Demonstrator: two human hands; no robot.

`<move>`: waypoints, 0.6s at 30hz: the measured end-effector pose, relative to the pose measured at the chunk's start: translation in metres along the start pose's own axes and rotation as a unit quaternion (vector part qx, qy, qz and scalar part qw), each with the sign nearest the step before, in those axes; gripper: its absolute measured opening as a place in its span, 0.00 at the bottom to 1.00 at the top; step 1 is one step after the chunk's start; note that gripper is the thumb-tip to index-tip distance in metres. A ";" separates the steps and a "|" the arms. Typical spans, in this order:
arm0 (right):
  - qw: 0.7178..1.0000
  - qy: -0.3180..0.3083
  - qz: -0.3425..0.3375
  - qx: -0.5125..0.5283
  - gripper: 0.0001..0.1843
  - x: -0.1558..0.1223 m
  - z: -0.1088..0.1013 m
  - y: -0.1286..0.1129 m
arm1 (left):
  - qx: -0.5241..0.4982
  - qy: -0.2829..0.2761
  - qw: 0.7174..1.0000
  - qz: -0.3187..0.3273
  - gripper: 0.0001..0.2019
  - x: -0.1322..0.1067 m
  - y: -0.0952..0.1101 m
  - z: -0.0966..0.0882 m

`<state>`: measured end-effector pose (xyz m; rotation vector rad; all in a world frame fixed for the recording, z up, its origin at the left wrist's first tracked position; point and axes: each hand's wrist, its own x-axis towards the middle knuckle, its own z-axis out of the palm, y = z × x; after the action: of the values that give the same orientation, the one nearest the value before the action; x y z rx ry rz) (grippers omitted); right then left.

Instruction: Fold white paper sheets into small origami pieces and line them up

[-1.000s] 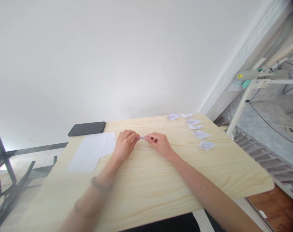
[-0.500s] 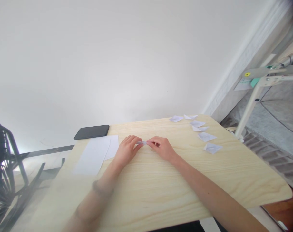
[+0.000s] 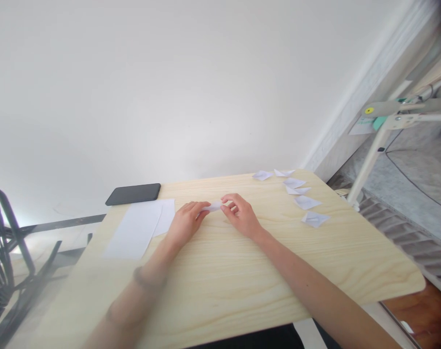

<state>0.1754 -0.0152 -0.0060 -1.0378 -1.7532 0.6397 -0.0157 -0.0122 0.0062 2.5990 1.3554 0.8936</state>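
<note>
A small folded piece of white paper (image 3: pixel 215 207) lies between my hands over the middle of the table. My left hand (image 3: pixel 187 219) pinches its left end between thumb and fingers. At its right end is my right hand (image 3: pixel 241 216), with thumb and forefinger apart around the paper's tip; whether they touch it I cannot tell. The other fingers of that hand are curled. Several folded paper boats stand to the right, the nearest paper boat (image 3: pixel 315 219) at the front of their row.
White paper sheets (image 3: pixel 135 228) overlap on the left of the wooden table (image 3: pixel 220 291). Behind them lies a black phone (image 3: pixel 133 194). A white wall rises at the back. To the right stands a white metal frame (image 3: pixel 371 160), to the left a dark chair (image 3: pixel 14 232).
My right thumb and forefinger have parted from their pinch on the paper's right end. More of the folded paper shows now. My left hand keeps its pinch. The whole view has shifted slightly.
</note>
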 end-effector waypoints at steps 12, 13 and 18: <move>0.994 -0.017 -0.046 -0.100 0.11 -0.002 0.003 -0.001 | -0.004 0.026 0.999 -0.044 0.10 -0.002 -0.002 0.000; 0.994 -0.014 -0.049 -0.102 0.11 -0.002 0.003 -0.001 | -0.002 0.030 0.999 -0.039 0.10 -0.002 -0.001 0.001; 0.993 -0.004 -0.056 -0.103 0.12 -0.002 0.003 0.002 | -0.008 0.040 0.999 -0.032 0.10 -0.002 0.000 0.001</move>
<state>0.1737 -0.0158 -0.0098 -1.0682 -1.9001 0.4002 -0.0162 -0.0133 0.0039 2.5186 1.4356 1.0036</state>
